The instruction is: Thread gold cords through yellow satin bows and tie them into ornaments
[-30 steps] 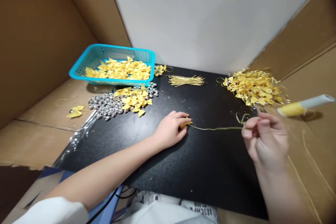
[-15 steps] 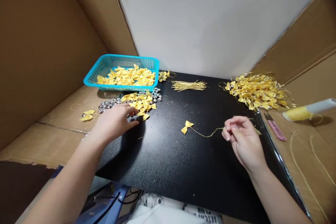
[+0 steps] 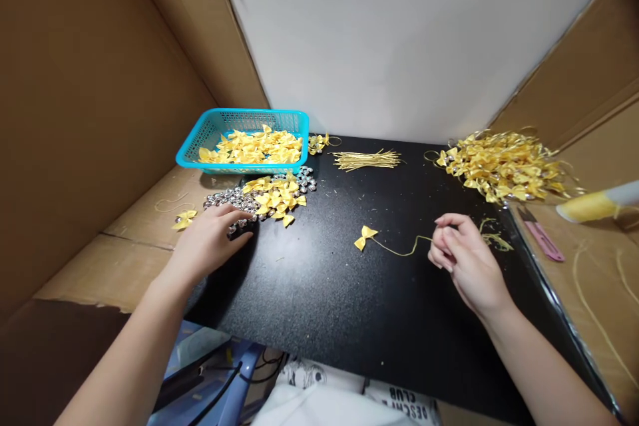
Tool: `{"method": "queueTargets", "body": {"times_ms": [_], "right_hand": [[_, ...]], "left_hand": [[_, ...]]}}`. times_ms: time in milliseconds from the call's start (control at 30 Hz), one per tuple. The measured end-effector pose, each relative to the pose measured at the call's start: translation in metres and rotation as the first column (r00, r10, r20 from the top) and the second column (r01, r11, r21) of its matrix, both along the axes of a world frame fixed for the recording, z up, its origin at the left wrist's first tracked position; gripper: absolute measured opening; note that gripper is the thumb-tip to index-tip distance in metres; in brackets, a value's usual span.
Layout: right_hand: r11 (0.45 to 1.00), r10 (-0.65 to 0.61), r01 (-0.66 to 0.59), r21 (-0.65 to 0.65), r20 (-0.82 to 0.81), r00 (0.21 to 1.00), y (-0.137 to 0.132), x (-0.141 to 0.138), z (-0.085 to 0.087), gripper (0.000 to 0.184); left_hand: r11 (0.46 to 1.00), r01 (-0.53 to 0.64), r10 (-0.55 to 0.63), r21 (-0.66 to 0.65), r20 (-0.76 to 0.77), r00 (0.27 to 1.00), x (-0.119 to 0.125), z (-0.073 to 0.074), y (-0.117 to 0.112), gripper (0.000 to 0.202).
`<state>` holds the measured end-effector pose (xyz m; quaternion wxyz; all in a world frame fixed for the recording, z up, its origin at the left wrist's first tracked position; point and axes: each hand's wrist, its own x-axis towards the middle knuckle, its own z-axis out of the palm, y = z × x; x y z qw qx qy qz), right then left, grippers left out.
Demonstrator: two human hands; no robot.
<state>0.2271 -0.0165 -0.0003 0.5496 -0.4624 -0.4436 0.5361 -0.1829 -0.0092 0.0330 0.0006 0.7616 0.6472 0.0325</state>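
Note:
My left hand (image 3: 214, 236) is at the near side of a pile of small silver bells (image 3: 232, 198), thumb and fingers apart, with nothing visible between them. Right beside it lies a heap of yellow ribbon bows (image 3: 279, 198), partly on top of the bells. My right hand (image 3: 462, 256) is closed, its fingers pinching the end of a thin gold cord (image 3: 399, 253). That cord runs left across the black tabletop (image 3: 324, 299) to a single yellow bow (image 3: 365, 237) lying flat.
A turquoise basket (image 3: 182, 154) of yellow bows stands at the back left. A bundle of gold cords (image 3: 367, 160) lies at the back middle. Finished-looking bows with cord loops (image 3: 509, 166) are heaped at the right, near pink thread snips (image 3: 544, 236) and a yellow-and-white roll (image 3: 594, 203).
My left hand has shifted left, away from the bows and over the bells. My right hand keeps its pinch on the cord; its fingers have curled a little more. The whole view has shifted slightly.

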Motion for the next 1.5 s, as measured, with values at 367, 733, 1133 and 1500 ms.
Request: {"method": "queueTargets", "body": {"times_ms": [367, 733, 1133, 1500], "right_hand": [[0.998, -0.035, 0.035, -0.052, 0.016, 0.999, 0.001, -0.004, 0.001, 0.023], [0.942, 0.312, -0.301, -0.150, 0.052, 0.949, -0.012, -0.028, -0.005, 0.030], [0.909, 0.368, -0.360, -0.210, -0.001, 0.930, -0.013, -0.035, -0.009, 0.033], [0.891, 0.391, -0.379, -0.252, 0.000, 0.920, -0.016, -0.037, -0.002, 0.031]], "left_hand": [[0.990, 0.016, -0.034, 0.139, 0.126, 0.991, 0.012, -0.020, -0.012, 0.031], [0.981, 0.002, 0.174, -0.196, 0.874, 0.454, 0.094, -0.026, -0.043, 0.028], [0.795, 0.458, 0.574, -0.397, 0.737, -0.357, 0.205, -0.046, -0.003, 0.033], [0.796, 0.479, 0.559, -0.371, 0.753, -0.346, 0.202, -0.046, -0.010, 0.028]]}}
